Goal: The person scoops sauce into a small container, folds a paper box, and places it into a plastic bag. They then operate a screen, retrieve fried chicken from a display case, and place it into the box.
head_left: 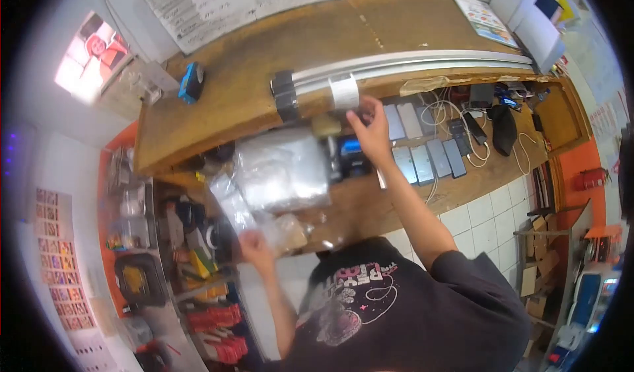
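My left hand is closed at the lower end of a long, narrow clear plastic packet, slightly blurred. Beside it, a large clear plastic bag with shiny, pale contents lies on the lower counter. A small clear plastic piece is close to the fingers. My right hand is raised at the upper shelf's front edge, thumb and index finger apart, with nothing visible between them. Just above its fingertips, a white paper label hangs over that edge. Several phones lie in rows to its right.
Long metal rails with black tape at one end lie along the upper shelf. A blue tape measure-like box stands at left. White cables and a black pouch are on the right. Cluttered shelves stand at lower left.
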{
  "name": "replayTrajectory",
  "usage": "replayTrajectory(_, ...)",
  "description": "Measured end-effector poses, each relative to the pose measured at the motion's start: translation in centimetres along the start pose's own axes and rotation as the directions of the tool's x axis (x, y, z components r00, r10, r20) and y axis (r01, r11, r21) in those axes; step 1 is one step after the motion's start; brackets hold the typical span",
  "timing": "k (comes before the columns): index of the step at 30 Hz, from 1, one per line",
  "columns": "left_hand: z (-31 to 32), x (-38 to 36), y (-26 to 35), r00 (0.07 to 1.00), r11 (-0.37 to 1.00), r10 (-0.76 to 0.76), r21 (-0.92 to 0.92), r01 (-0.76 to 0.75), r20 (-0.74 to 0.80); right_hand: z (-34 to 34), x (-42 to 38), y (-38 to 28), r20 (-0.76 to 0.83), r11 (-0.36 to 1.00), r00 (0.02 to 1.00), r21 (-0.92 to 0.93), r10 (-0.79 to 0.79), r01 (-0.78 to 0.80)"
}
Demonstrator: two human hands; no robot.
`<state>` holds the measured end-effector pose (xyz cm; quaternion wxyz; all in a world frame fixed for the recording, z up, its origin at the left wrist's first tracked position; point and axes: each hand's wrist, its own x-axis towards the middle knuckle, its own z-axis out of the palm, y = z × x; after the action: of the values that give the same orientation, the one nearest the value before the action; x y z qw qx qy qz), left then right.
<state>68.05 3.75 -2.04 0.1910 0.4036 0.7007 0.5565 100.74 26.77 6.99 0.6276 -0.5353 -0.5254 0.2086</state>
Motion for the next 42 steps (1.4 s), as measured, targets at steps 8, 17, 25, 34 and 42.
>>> replayTrajectory(8,13.9,3.5,13.0,0.894,0.992,0.096,-0.115,-0.050,0.437,-1.5,-8.4,1.6,0.723,0.875,0.621,0.047,0.302,-0.481)
replayTrajectory(17,17.1,0.8,0.3,0.405,0.948,-0.212,0.288,-0.134,0.889,-3.4,-11.1,7.8,0.773,0.594,0.142,-0.341,0.618,-0.729)
replayTrajectory(25,17.6,1.8,3.1,0.464,0.953,-0.255,0.301,-0.028,0.849,-2.7,-11.2,12.2,0.880,0.570,-0.036,-0.337,0.473,-0.749)
replayTrajectory(34,11.1,-1.7,4.0,0.690,0.995,-0.046,0.092,-0.030,0.722,-0.7,-11.3,8.5,0.916,0.692,-0.235,-0.399,0.324,-0.602)
replayTrajectory(42,-2.1,-3.6,1.7,0.749,1.000,-0.007,-0.010,0.018,0.662,5.7,-18.6,-0.4,0.926,0.850,-0.350,-0.294,0.140,-0.437)
